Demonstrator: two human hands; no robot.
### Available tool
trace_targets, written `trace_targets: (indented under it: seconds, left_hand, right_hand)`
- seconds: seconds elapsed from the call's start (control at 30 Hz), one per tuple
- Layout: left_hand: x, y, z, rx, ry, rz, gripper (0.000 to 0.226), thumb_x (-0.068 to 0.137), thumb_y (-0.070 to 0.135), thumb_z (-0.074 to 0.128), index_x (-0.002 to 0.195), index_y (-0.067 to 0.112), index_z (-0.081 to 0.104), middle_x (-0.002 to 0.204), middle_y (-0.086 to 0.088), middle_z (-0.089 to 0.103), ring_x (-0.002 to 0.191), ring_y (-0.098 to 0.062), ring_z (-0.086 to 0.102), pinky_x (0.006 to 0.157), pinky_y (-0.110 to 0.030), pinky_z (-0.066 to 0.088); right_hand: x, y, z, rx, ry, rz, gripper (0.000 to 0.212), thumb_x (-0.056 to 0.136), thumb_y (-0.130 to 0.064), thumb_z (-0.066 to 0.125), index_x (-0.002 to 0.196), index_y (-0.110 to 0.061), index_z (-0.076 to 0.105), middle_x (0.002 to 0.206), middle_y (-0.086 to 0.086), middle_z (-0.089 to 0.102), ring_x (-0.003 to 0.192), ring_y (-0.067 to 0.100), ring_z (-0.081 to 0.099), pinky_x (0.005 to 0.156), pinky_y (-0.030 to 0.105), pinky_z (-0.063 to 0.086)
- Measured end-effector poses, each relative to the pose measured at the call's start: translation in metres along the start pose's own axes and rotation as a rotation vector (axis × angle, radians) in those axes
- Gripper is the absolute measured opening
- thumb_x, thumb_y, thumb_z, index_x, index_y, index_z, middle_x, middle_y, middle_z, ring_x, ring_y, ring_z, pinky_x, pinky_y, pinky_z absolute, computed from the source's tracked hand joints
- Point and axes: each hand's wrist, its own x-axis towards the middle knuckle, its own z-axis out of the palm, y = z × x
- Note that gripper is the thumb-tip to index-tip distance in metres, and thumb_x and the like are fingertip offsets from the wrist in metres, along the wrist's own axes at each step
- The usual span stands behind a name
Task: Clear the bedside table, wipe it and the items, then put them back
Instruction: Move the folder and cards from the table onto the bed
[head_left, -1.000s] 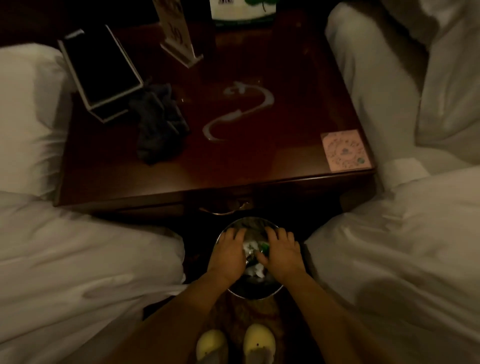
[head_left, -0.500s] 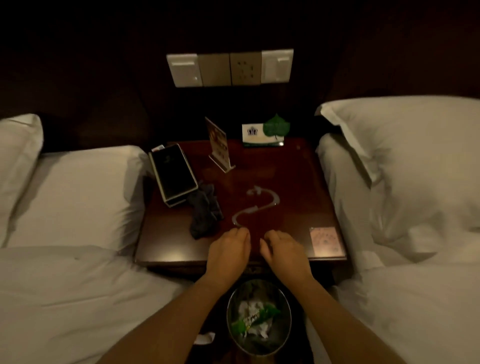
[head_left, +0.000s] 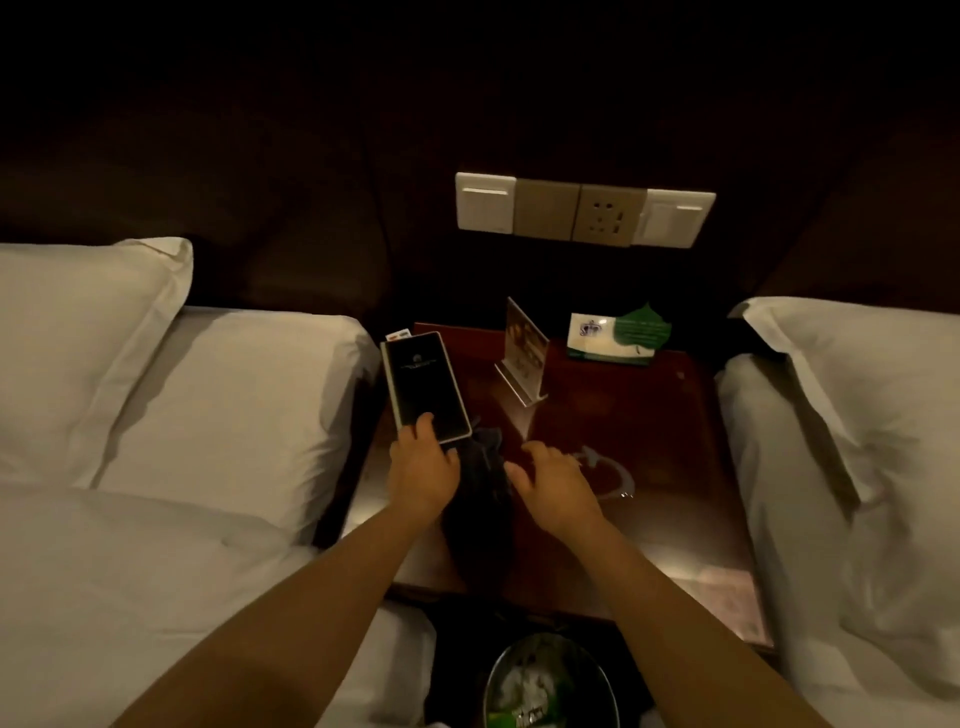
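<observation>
The dark wooden bedside table (head_left: 670, 441) stands between two beds. At its far left lies a black booklet (head_left: 425, 385); my left hand (head_left: 422, 470) grips its near corner. A dark cloth (head_left: 480, 499) lies crumpled between my hands. My right hand (head_left: 553, 483) hovers with fingers apart just right of the cloth, holding nothing. A white smear of cleaner (head_left: 610, 470) shows on the tabletop beside that hand. A clear card stand (head_left: 524, 353) and a green-and-white tissue box (head_left: 615, 335) sit at the back. A pink card (head_left: 732, 597) lies at the front right corner.
White pillows and bedding flank the table, on the left (head_left: 171, 415) and on the right (head_left: 852, 431). A wall plate with switches and a socket (head_left: 584, 210) sits above the table. A metal bin (head_left: 550, 686) with rubbish stands on the floor in front.
Both hands rose from the bin to the tabletop. My left hand has taken hold of the black booklet's corner; my right hand has moved next to the dark cloth.
</observation>
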Motion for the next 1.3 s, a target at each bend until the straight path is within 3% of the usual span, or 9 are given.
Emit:
trace_targets:
  seconds: [0.3,0.57,0.7,0.8,0.97,1.13,1.3]
  left_hand:
    - [0.114,-0.054,0.002,0.017,-0.131,-0.142,0.078,0.091,0.033,0.054,0.148,0.002,0.011,0.145,-0.023,0.035,0.133,-0.038,0.035,0.106,-0.047,0.037]
    - [0.181,-0.095,0.015,-0.042,-0.216,-0.200,0.083,0.089,0.051,0.048,0.148,0.005,0.012,0.149,-0.018,0.033,0.137,-0.036,0.028,0.108,-0.046,0.033]
    - [0.192,-0.102,0.020,-0.149,-0.272,-0.099,0.068,0.092,0.045,0.046,0.148,0.014,0.021,0.147,-0.015,0.038,0.134,-0.034,0.033,0.109,-0.044,0.034]
    - [0.189,-0.100,0.021,-0.409,-0.284,-0.111,0.061,0.094,0.033,0.048,0.147,0.016,0.022,0.140,-0.014,0.049,0.127,-0.032,0.046,0.105,-0.046,0.042]
    - [0.190,-0.100,0.011,-0.743,-0.178,-0.251,0.058,0.097,0.022,0.045,0.148,0.020,0.017,0.134,-0.014,0.051,0.119,-0.028,0.054,0.099,-0.038,0.047]
    - [0.194,-0.120,-0.004,-0.846,-0.095,-0.268,0.057,0.097,0.019,0.045,0.148,0.022,0.019,0.134,-0.017,0.047,0.119,-0.026,0.052,0.102,-0.046,0.047]
    - [0.199,-0.153,-0.032,-0.883,0.041,-0.275,0.054,0.097,0.017,0.044,0.146,0.018,0.023,0.136,-0.013,0.048,0.122,-0.023,0.051,0.107,-0.042,0.043]
  right_hand:
    - [0.114,-0.054,0.042,-0.043,-0.087,0.081,0.053,0.095,-0.041,0.044,0.134,-0.006,0.039,0.137,0.018,0.047,0.128,0.034,0.039,0.108,0.044,0.035]
    - [0.199,-0.088,0.081,0.044,-0.103,0.217,0.062,0.090,-0.042,0.052,0.134,-0.002,0.035,0.136,0.021,0.044,0.125,0.038,0.040,0.103,0.045,0.040]
    - [0.220,-0.094,0.088,0.061,-0.069,0.355,0.077,0.083,-0.050,0.061,0.133,0.001,0.032,0.137,0.024,0.037,0.126,0.041,0.037,0.101,0.046,0.038]
    - [0.227,-0.096,0.086,0.098,-0.067,0.392,0.080,0.078,-0.051,0.067,0.130,0.000,0.035,0.134,0.025,0.041,0.124,0.042,0.040,0.100,0.048,0.039]
    - [0.231,-0.116,0.096,0.237,-0.057,0.366,0.066,0.078,-0.042,0.070,0.120,-0.002,0.038,0.125,0.023,0.052,0.115,0.039,0.051,0.095,0.052,0.047]
    - [0.238,-0.144,0.110,0.280,-0.093,0.340,0.066,0.077,-0.044,0.070,0.120,-0.004,0.041,0.122,0.020,0.054,0.113,0.037,0.054,0.093,0.052,0.050]
    - [0.245,-0.187,0.134,0.352,-0.113,0.263,0.060,0.076,-0.043,0.072,0.113,-0.005,0.045,0.117,0.018,0.057,0.105,0.034,0.059,0.088,0.050,0.053]
